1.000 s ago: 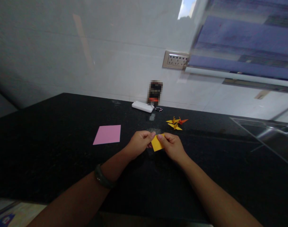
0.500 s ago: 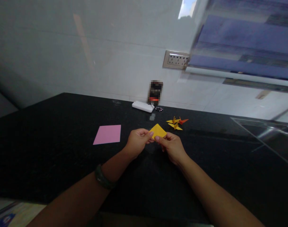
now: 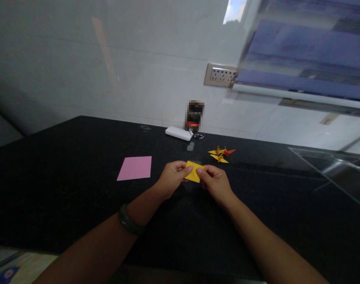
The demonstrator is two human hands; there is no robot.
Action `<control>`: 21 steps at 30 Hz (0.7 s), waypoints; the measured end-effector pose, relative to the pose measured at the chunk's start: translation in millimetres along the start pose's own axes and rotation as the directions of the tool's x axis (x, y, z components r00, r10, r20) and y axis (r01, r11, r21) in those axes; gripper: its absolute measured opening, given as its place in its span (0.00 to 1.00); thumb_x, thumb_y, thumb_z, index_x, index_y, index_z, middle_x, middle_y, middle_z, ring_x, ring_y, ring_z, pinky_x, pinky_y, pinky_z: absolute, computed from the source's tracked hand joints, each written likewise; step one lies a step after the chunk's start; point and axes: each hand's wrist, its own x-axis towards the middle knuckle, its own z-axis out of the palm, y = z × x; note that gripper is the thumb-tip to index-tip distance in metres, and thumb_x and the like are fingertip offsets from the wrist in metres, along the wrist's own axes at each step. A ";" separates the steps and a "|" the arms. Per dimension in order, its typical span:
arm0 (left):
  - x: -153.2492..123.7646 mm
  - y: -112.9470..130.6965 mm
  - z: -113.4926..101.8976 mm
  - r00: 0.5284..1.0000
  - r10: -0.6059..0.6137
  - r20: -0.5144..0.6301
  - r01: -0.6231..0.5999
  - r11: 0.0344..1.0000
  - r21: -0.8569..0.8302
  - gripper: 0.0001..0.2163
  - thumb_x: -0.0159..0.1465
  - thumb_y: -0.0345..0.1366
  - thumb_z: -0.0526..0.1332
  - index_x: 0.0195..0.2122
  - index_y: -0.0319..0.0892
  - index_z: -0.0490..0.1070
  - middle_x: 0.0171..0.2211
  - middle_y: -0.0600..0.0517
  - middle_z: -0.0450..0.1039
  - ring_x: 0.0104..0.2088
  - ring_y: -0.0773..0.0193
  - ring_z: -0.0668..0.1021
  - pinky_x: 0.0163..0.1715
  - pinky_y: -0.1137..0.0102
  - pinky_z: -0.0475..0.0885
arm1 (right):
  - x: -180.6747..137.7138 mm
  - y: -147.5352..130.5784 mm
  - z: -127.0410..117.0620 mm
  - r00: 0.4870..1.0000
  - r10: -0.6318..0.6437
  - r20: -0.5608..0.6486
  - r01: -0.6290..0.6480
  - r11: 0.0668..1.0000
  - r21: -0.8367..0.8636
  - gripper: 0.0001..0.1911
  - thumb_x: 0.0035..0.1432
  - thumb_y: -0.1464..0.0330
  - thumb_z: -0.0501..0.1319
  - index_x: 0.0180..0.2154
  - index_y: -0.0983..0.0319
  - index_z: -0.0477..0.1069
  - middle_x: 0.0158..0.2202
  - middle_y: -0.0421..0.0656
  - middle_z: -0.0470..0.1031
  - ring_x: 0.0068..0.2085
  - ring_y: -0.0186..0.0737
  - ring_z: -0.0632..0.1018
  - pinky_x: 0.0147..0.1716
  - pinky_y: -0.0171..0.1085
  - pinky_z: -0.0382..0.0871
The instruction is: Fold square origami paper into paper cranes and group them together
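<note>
A small folded yellow origami paper [image 3: 193, 176] is pinched between both hands above the dark counter. My left hand [image 3: 174, 177] grips its left side, thumb on top and fingers curled beneath. On its right side, my right hand [image 3: 217, 181] is closed the same way, its thumb pressing on the upper face. The fingertips under the paper are hidden. Just beyond my right hand sit folded paper cranes [image 3: 219, 158], two yellow and one orange-red. A flat pink paper square [image 3: 135, 168] lies to the left of my left hand.
The black countertop [image 3: 88, 205] runs back to a pale tiled wall. Against it are a white oblong case [image 3: 179, 133] with a beaded strap and a small blurred-out upright object [image 3: 194, 115]. A wall socket [image 3: 220, 75] is above; a sink [image 3: 339, 165] lies at right.
The yellow paper has been turned from a diamond position to a more squared one. It sits slightly lower and further left between the hands, which have barely moved.
</note>
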 end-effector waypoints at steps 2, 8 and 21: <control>0.9 0.2 -0.9 1.000 0.007 -0.029 -0.008 1.000 -0.017 0.11 0.47 0.39 0.65 0.27 0.36 0.72 0.25 0.52 0.73 0.25 0.68 0.74 0.26 0.73 0.68 | -0.8 -0.4 1.8 0.999 -0.027 -0.035 0.028 0.999 0.020 0.11 0.45 0.61 0.61 0.25 0.62 0.66 0.18 0.35 0.64 0.18 0.27 0.62 0.16 0.29 0.54; 2.7 1.7 -1.7 0.996 -0.012 -0.093 0.007 0.998 -0.056 0.11 0.46 0.39 0.65 0.27 0.36 0.74 0.26 0.49 0.74 0.27 0.66 0.74 0.25 0.73 0.68 | -1.1 0.2 4.4 0.992 -0.052 -0.118 0.056 0.998 0.031 0.12 0.43 0.63 0.63 0.28 0.61 0.62 0.21 0.36 0.63 0.20 0.28 0.63 0.16 0.29 0.58; 1.5 1.8 -1.0 0.996 -0.038 -0.078 0.036 0.999 -0.031 0.11 0.46 0.39 0.65 0.27 0.35 0.73 0.27 0.49 0.73 0.28 0.67 0.74 0.25 0.74 0.68 | 0.5 -0.8 2.6 0.985 -0.027 -0.172 0.031 0.999 0.024 0.13 0.42 0.63 0.64 0.28 0.62 0.64 0.20 0.35 0.65 0.18 0.28 0.64 0.17 0.30 0.58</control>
